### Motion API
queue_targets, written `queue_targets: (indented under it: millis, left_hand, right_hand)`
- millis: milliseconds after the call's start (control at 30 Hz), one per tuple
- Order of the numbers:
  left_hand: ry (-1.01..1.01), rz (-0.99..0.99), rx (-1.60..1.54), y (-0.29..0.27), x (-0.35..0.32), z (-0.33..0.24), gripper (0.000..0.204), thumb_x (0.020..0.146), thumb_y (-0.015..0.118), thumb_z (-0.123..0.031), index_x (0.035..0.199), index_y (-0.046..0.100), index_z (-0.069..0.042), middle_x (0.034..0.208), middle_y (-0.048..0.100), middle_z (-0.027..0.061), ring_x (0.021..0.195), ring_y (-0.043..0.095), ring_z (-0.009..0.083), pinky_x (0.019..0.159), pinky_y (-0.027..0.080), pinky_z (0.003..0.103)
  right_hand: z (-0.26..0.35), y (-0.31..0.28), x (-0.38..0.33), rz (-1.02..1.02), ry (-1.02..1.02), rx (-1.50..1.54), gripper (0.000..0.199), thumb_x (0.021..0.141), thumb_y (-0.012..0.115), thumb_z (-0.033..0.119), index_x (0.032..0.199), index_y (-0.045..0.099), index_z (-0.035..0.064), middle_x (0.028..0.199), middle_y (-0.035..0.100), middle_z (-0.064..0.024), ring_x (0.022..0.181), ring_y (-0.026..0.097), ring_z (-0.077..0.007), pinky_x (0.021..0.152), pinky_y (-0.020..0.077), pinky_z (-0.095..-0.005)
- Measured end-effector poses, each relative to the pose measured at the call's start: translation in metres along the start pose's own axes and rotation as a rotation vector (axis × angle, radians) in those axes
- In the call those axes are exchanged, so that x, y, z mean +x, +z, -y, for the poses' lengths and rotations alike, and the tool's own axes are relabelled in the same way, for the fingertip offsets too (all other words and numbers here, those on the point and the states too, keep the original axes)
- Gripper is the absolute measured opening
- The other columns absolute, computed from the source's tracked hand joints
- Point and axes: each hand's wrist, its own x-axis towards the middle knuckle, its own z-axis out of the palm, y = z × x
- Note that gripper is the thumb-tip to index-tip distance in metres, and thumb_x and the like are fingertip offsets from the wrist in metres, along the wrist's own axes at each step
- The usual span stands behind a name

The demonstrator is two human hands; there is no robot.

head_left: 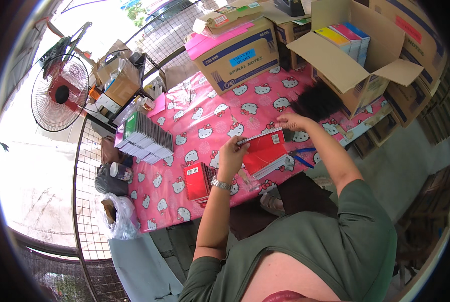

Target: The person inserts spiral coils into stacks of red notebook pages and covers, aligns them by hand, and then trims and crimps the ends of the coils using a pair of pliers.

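Pink counter (191, 142) lies under a red notebook (263, 153); left hand (231, 152) pinches its spiral edge (260, 135), right hand (290, 121) curls near the other end, its hold I cannot tell

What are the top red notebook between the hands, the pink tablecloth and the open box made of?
Red notebook: probably a card cover, perhaps glossy, as it lies flat and smooth.
Tablecloth: likely plastic, shiny, with glare and creases.
Open box: looks like cardboard, dull brown, with stiff folding flaps.

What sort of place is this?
Probably a small notebook workshop or packing area: red spiral notebooks on a pink-covered table, another notebook stack, and an open carton of books.
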Motion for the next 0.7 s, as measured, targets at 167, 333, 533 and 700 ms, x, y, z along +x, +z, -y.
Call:
queue_targets:
  millis: [167,333,533,700]
  left_hand:
    - [0.073,-0.214,-0.188,0.011,-0.020,0.010,0.034,0.086,0.070,-0.002,0.119,0.062,-0.001,0.089,0.068,0.0078,0.070,0.063,0.0076,0.060,0.054,0.024]
    - [0.008,-0.217,-0.056,0.010,-0.024,-0.015,0.038,0.087,0.068,0.002,0.123,0.059,0.001,0.091,0.065,0.0062,0.073,0.063,0.0071,0.060,0.057,0.023]
    - [0.074,-0.301,-0.147,0.014,-0.031,0.001,0.040,0.086,0.070,0.002,0.124,0.058,-0.001,0.084,0.064,0.0062,0.069,0.062,0.0072,0.058,0.056,0.024]
    - [0.130,-0.363,-0.091,0.017,-0.037,0.006,0.040,0.086,0.070,0.001,0.124,0.058,-0.002,0.082,0.064,0.0059,0.067,0.062,0.0079,0.058,0.055,0.025]
  right_hand:
    - [0.148,-0.050,-0.027,0.503,-0.109,0.085,0.052,0.094,0.060,0.050,0.120,0.067,0.0059,0.128,0.063,-0.0104,0.118,0.058,-0.0215,0.103,0.0392,-0.0377]
    - [0.194,-0.032,-0.041,0.191,-0.325,-0.765,0.039,0.081,0.075,0.044,0.093,0.067,0.0077,0.100,0.067,-0.0081,0.104,0.063,-0.0254,0.091,0.0411,-0.0444]
    - [0.191,0.007,-0.031,0.152,-0.337,-0.649,0.033,0.082,0.074,0.040,0.095,0.064,0.0116,0.100,0.068,-0.0074,0.104,0.063,-0.0275,0.091,0.0404,-0.0476]
    - [0.195,0.017,-0.037,-0.035,-0.467,-0.484,0.022,0.084,0.072,0.028,0.097,0.065,0.0117,0.095,0.067,-0.0048,0.100,0.063,-0.0246,0.092,0.0396,-0.0447]
